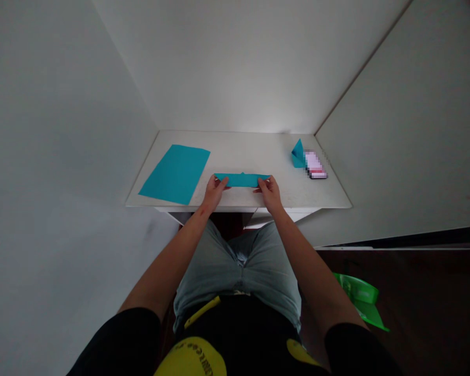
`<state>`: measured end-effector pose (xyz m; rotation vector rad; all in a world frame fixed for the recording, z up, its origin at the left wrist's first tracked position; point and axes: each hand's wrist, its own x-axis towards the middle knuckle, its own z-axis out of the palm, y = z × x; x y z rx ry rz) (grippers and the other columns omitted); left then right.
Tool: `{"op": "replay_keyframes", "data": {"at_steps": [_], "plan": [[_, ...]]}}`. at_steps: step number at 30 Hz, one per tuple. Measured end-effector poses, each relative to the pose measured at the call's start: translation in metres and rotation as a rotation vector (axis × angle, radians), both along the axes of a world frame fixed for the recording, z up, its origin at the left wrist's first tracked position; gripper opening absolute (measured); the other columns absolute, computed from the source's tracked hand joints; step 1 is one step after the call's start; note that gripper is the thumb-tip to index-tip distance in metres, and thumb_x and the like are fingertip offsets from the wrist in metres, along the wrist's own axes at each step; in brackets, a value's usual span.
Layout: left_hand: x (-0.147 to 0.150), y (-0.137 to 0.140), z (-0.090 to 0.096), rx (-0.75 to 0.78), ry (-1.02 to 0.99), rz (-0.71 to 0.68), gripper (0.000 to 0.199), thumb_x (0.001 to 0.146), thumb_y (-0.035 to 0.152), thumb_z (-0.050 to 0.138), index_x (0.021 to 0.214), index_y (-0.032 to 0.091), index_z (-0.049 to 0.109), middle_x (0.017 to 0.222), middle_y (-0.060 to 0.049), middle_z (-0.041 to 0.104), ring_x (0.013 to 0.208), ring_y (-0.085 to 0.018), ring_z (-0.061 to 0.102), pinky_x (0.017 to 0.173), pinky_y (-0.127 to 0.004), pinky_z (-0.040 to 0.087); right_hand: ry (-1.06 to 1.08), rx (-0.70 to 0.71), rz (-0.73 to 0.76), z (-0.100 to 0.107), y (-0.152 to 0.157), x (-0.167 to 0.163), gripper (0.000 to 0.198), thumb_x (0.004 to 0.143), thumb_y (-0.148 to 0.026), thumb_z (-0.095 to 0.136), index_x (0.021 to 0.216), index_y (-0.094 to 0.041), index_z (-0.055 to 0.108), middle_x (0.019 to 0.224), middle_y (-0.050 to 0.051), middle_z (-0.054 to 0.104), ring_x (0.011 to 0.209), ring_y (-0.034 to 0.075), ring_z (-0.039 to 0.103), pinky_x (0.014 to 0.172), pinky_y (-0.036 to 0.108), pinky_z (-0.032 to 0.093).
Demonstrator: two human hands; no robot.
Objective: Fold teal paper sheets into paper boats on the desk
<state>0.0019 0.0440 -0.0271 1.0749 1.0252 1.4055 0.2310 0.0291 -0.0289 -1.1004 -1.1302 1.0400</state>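
Observation:
A folded strip of blue paper (243, 180) is held out flat between my two hands, close to the front edge of the white table. My left hand (215, 189) pinches its left end, thumb on top. At the right end, my right hand (269, 191) grips it the same way. A small point of paper sticks up at the middle of the strip's far edge. Left of my hands lies a flat sheet of blue paper (176, 174). A folded blue paper piece (298, 154) with a pointed top stands at the back right.
Touching or close beside the folded piece is a phone (315, 164), its screen blurred out. The white table (238, 149) meets walls at the back and both sides. A green plastic object (362, 297) is on the dark floor at the right.

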Motion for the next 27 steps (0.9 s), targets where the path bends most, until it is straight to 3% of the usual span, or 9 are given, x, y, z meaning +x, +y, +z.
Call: {"op": "replay_keyframes", "data": {"at_steps": [3, 8, 14, 21, 27], "plan": [[-0.002, -0.006, 0.009, 0.024, 0.168, -0.055, 0.06, 0.067, 0.054, 0.097, 0.109, 0.018, 0.073, 0.1, -0.006, 0.078, 0.089, -0.021, 0.072, 0.082, -0.035, 0.063, -0.02, -0.009, 0.033, 0.003, -0.003, 0.0, 0.056, 0.079, -0.072, 0.082, 0.091, -0.028, 0.051, 0.075, -0.006, 0.058, 0.073, 0.016, 0.061, 0.066, 0.031, 0.062], [-0.004, -0.01, 0.015, 0.007, 0.303, -0.097, 0.048, 0.071, 0.056, 0.092, 0.094, 0.016, 0.081, 0.094, -0.007, 0.081, 0.089, -0.025, 0.073, 0.082, -0.038, 0.061, -0.128, 0.001, 0.058, 0.008, -0.007, 0.0, 0.061, 0.063, -0.06, 0.096, 0.099, -0.026, 0.061, 0.086, -0.003, 0.066, 0.079, 0.017, 0.062, 0.075, 0.033, 0.058], [-0.002, -0.004, 0.004, -0.021, 0.278, -0.013, 0.059, 0.074, 0.073, 0.084, 0.085, 0.015, 0.078, 0.087, -0.008, 0.079, 0.087, -0.025, 0.073, 0.079, -0.037, 0.062, -0.125, -0.029, 0.021, 0.007, -0.005, 0.001, 0.057, 0.071, -0.072, 0.086, 0.093, -0.025, 0.061, 0.076, -0.003, 0.065, 0.07, 0.018, 0.063, 0.069, 0.033, 0.058], [0.001, 0.0, -0.003, -0.027, 0.171, 0.077, 0.075, 0.084, 0.092, 0.058, 0.082, 0.018, 0.066, 0.075, -0.006, 0.069, 0.079, -0.023, 0.072, 0.071, -0.036, 0.064, -0.029, -0.109, -0.054, 0.004, -0.001, -0.002, 0.072, 0.079, -0.097, 0.058, 0.08, -0.025, 0.056, 0.066, 0.001, 0.063, 0.062, 0.021, 0.067, 0.067, 0.037, 0.063], [0.004, -0.003, 0.006, -0.053, 0.071, 0.074, 0.075, 0.084, 0.09, 0.059, 0.091, 0.016, 0.068, 0.078, -0.007, 0.071, 0.063, -0.018, 0.068, 0.056, -0.031, 0.059, -0.056, -0.107, -0.071, 0.006, -0.005, -0.002, 0.075, 0.082, -0.098, 0.051, 0.093, -0.025, 0.064, 0.071, 0.001, 0.066, 0.068, 0.022, 0.069, 0.068, 0.037, 0.063]]}}
